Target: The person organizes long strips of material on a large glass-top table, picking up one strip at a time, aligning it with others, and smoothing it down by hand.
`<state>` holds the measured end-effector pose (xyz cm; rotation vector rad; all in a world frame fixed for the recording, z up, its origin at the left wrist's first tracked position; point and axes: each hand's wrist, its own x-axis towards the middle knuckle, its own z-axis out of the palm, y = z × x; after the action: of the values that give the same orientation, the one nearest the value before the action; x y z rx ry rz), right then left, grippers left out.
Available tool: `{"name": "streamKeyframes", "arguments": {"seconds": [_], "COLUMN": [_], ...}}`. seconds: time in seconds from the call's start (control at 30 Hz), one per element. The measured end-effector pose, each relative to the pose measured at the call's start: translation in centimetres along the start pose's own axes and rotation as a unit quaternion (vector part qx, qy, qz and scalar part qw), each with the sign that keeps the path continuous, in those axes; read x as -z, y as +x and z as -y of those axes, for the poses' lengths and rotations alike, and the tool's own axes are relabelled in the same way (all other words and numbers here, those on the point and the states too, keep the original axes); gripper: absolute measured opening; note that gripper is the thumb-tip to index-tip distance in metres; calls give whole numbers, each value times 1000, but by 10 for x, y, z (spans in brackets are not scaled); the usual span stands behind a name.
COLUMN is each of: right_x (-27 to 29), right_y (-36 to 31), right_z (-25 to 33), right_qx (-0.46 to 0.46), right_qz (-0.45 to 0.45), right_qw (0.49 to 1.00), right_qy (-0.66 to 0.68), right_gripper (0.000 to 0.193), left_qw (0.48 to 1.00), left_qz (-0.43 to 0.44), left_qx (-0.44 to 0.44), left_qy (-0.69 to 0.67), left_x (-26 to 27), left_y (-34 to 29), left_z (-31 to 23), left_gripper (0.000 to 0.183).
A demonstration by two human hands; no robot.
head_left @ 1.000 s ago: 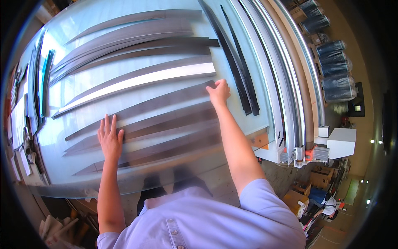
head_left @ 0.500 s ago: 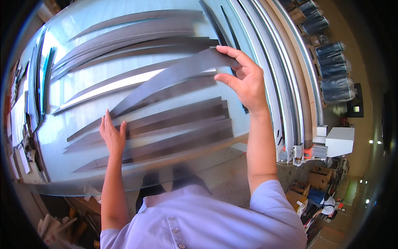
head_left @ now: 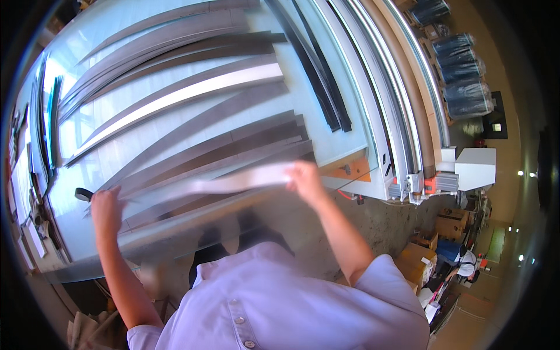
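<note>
A long flexible strip (head_left: 248,178) is stretched between my hands above the near edge of the glass-topped table (head_left: 326,140); it is smeared by motion and its pale side faces up. My right hand (head_left: 306,182) is closed on its right end. My left hand (head_left: 108,213) is closed at the other end, where a dark curled tip (head_left: 83,194) sticks out past the fingers. Under the strip lie several dark grey strips (head_left: 233,140), long and tapering, partly overlapping. Farther off, one strip (head_left: 233,79) shows a white face.
Two narrow black strips (head_left: 326,102) lie along the table's right side, beside a machine's metal rails (head_left: 408,116). More dark strips (head_left: 44,122) are heaped at the left edge. Wrapped dark rolls (head_left: 466,99) and cardboard boxes (head_left: 449,227) stand off to the right.
Both hands have moved toward me and to the left, lifting the strip off the others. Its pale side now shows instead of the grey one. My left hand has gone from outstretched to closed.
</note>
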<state>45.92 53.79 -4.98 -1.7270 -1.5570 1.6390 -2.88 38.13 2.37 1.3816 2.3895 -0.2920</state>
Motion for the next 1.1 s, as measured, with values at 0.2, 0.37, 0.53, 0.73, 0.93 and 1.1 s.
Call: {"name": "streamKeyframes", "arguments": {"seconds": [0.2,0.37,0.53,0.73,0.93,1.1], "right_x": [-44,2,110,97,78,80], "right_y": [-60,-43,44,39,39,46], "right_z": [-36,-15,-60,-46,-67,-72], "right_qx": [-21,-13,224,200,277,274], "right_qz": [68,125,-54,-3,-32,-29], "right_qw": [982,981,932,922,908,914], "right_qy": [176,151,-279,-331,-314,-299], "right_gripper": [19,23,46,51,48,40], "left_qw": [874,878,894,876,898,917], "left_qz": [41,193,182,239,262,238], "left_qx": [-356,-243,-180,-134,-115,-134], "left_qy": [-327,-364,-367,-398,-335,-291], "left_x": [-61,-67,-68,-91,-114,-121], "left_y": [-41,-36,-12,9,19,22], "left_z": [-174,-237,-263,-311,-341,-344], "left_gripper": [80,24,24,32,29,30]}}
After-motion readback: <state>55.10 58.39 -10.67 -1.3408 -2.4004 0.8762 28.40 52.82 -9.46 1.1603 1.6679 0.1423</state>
